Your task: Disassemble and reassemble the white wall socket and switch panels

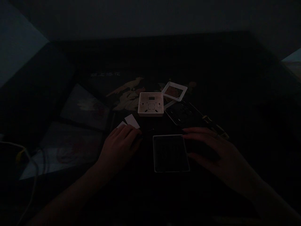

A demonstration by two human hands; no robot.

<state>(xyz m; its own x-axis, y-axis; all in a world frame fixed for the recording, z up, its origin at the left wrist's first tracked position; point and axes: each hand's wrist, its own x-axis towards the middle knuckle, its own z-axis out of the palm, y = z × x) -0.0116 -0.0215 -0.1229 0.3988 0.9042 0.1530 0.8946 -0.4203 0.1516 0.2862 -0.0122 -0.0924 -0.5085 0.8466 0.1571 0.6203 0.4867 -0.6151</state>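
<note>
In the dim head view my left hand [122, 138] has its fingers curled down beside two flat white pieces [132, 121]. What lies under its fingertips is hidden. My right hand [209, 142] has its fingers stretched and apart, the tips at the right edge of a dark square switch panel [171, 153] with a thin white rim. Behind the panel stands a white open wall box [150, 105], its hollow side up. A white rectangular frame [183, 94] leans by the box's right corner. Another dark square plate [180, 113] lies below that frame.
A screwdriver [217, 128] with a dark and yellow handle lies behind my right hand. A small screw-like piece [150, 130] rests between the hands. The dark glossy table [94, 122] carries a bird-and-flower picture. A white cable [35, 169] hangs at the left.
</note>
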